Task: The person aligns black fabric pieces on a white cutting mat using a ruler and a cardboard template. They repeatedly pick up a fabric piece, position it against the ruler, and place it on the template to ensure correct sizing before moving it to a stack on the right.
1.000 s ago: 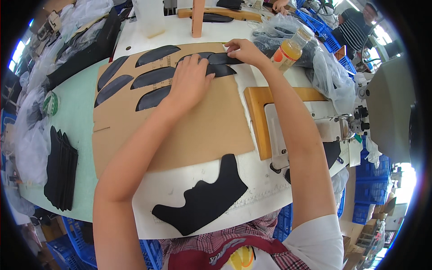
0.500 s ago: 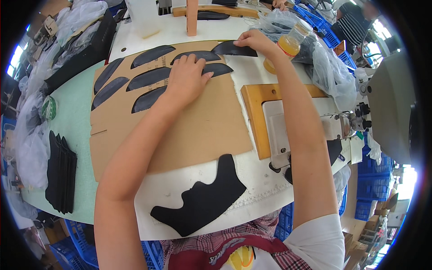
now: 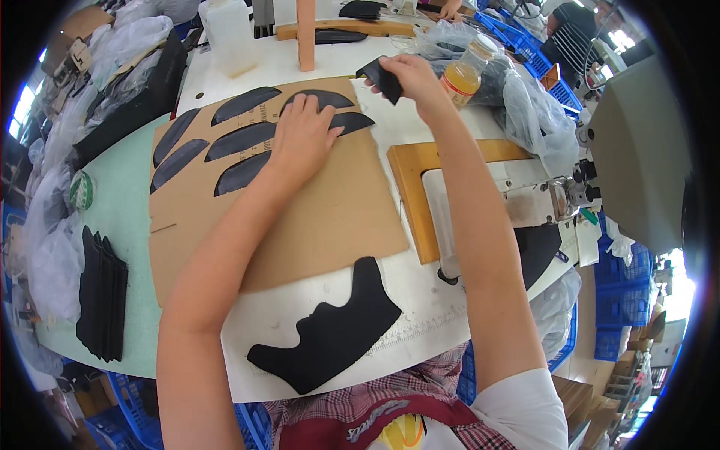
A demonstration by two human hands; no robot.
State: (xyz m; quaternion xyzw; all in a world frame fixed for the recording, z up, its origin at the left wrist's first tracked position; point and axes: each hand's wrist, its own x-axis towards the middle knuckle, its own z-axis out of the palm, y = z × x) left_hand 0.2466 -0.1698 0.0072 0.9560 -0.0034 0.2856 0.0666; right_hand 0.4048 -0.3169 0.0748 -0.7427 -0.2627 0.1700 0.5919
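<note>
My right hand [image 3: 411,79] pinches a black half-moon piece [image 3: 383,79], held up and tilted above the white table past the far right corner of a cardboard sheet [image 3: 337,217]. My left hand [image 3: 302,142] lies on that sheet. Its fingertips touch a black half-moon piece [image 3: 334,98], and its thumb rests near another half-moon piece [image 3: 354,122]. Several more glossy black pieces [image 3: 246,105] lie in rows over the sheet's far half. Nearer me, a larger matt black cut-out panel [image 3: 337,330] with a notched edge lies flat on the table.
At right stand a wood-edged machine bed [image 3: 409,202] and a large grey machine head [image 3: 649,150]. A jar of yellow liquid [image 3: 460,76] stands beyond my right wrist. A stack of black panels [image 3: 102,296] lies at left. An upright post [image 3: 306,34] rises at the back.
My right hand has lifted the half-moon piece off the sheet's far right corner and turned it up, moving slightly left. My left hand stays on the sheet.
</note>
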